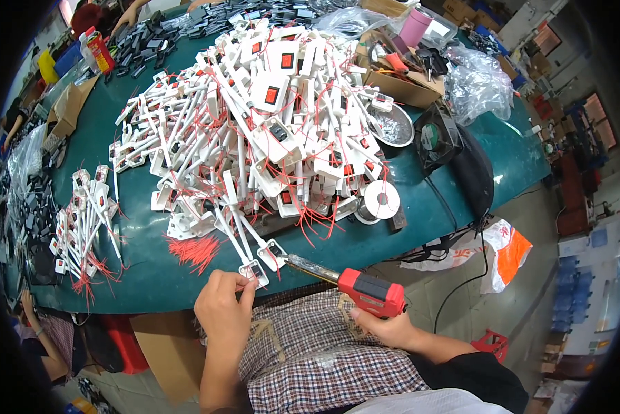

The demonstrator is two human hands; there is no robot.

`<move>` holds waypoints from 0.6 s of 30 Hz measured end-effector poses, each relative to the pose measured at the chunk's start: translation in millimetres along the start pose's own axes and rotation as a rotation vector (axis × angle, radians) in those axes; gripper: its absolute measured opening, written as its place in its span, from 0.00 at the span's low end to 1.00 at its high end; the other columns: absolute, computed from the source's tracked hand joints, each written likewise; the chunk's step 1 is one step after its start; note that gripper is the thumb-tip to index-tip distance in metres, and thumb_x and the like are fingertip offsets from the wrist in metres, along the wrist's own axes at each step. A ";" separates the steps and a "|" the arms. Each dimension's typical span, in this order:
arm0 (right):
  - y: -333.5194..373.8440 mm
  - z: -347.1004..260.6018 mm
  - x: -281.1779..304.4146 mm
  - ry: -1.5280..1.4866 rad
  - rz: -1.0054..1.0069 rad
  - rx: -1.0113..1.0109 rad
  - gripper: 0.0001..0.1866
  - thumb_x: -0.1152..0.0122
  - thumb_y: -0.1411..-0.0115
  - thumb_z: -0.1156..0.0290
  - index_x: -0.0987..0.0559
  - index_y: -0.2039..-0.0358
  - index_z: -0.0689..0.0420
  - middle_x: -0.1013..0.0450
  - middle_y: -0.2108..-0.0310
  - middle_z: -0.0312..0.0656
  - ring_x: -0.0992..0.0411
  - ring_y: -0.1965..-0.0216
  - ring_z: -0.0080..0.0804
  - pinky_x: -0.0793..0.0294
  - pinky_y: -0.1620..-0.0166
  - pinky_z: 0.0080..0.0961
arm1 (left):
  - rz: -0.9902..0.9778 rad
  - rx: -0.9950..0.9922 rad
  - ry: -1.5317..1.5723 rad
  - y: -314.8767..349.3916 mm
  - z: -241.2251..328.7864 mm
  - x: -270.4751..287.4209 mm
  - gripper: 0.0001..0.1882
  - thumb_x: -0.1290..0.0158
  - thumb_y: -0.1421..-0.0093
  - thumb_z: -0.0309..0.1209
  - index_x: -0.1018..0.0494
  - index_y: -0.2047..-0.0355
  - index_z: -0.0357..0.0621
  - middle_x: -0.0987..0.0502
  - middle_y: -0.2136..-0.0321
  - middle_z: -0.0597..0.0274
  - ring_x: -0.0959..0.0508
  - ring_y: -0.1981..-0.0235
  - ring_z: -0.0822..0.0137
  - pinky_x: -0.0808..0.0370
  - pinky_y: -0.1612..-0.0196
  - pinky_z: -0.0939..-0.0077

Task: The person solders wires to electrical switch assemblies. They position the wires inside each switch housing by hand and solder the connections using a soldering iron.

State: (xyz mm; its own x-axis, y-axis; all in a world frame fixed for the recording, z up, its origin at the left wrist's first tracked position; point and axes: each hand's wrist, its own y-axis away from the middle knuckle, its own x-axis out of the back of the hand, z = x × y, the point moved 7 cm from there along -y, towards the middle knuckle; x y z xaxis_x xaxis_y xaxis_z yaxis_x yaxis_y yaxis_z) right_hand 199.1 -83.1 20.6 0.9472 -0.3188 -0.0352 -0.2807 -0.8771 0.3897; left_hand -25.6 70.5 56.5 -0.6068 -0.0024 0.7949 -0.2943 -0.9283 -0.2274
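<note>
My right hand [386,328] is wrapped round a red and black soldering gun [372,293]. Its long metal tip reaches left to a white switch housing [273,255] at the table's near edge. Just left of that lies a second white switch housing [254,273]. My left hand [225,300] is closed in a pinch at its near end; what the fingertips hold is too small to make out. Cut red wires [194,252] lie in a bundle on the green table, beyond my left hand. A huge heap of white switch housings with stems [254,131] rises behind.
A solder wire spool [381,200], a metal bowl [392,127] and a small black fan [437,141] stand to the right. A cardboard box of tools [406,83] sits behind them. Another stack of white pieces [85,224] lies left. A person's arm [41,331] shows at far left.
</note>
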 end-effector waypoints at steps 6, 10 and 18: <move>-2.7 -5.5 1.3 0.091 0.022 -0.031 0.09 0.36 0.41 0.74 0.23 0.61 0.60 0.27 0.74 0.33 0.31 0.76 0.17 0.31 0.73 0.18 | 0.057 0.121 -0.018 -13.7 -18.7 6.2 0.09 0.35 0.49 0.32 0.25 0.73 0.44 0.29 0.79 0.61 0.28 0.80 0.63 0.32 0.75 0.68; 0.2 -3.2 12.5 0.107 0.122 -0.040 0.05 0.40 0.40 0.75 0.26 0.70 0.63 0.30 0.80 0.38 0.38 0.86 0.19 0.36 0.81 0.20 | 0.004 0.214 0.115 -39.4 -31.3 -17.6 0.09 0.36 0.47 0.32 0.23 0.72 0.42 0.30 0.84 0.63 0.31 0.83 0.69 0.34 0.77 0.73; -8.4 -6.5 -0.3 0.016 0.012 -0.025 0.06 0.42 0.40 0.75 0.28 0.70 0.64 0.33 0.81 0.38 0.44 0.88 0.18 0.37 0.82 0.20 | 0.004 0.498 0.701 -17.3 -59.2 -24.3 0.05 0.41 0.47 0.24 0.25 0.76 0.36 0.25 0.83 0.70 0.29 0.83 0.84 0.35 0.79 0.87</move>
State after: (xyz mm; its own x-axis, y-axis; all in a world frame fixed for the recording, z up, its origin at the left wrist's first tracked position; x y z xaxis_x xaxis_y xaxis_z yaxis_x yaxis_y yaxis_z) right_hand 202.2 -73.3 23.3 0.9461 -0.3234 -0.0157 -0.2884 -0.8638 0.4131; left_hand -49.6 108.6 7.8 -0.9715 0.0723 0.2259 -0.0326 -0.9840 0.1749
